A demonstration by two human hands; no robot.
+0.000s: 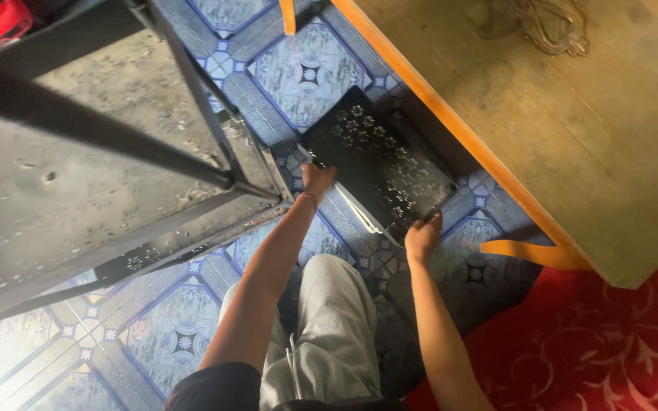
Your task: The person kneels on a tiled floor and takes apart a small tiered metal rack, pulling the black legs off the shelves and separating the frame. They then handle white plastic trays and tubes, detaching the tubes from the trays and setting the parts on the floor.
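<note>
1. Your grey-trousered knee (334,320) is closest, soft crumpled cloth between your two bare forearms.
2. Your left hand (316,180) reaches to the near left corner of a flat black metal panel (378,164); its fingers curl over the edge, clamped on the panel.
3. Your right hand (423,237) meets the panel's near right corner, fingers closed against that edge and partly hidden beneath it.
4. That panel is rectangular, thin, matt black, pierced with small star-like cut-outs, and lies tilted on the floor, partly under the wooden worktop (573,144).
5. Glossy floor tiles (298,68) carry blue and white geometric patterns with dark star centres.
6. At your left stands a dusty black metal frame (116,144) with straight bars crossing a scuffed grey sheet.
7. You see an orange-edged, worn worktop at the right, with a red patterned carpet (611,350) beneath it.
8. A tangled cord (546,27) lies on the worktop.
</note>
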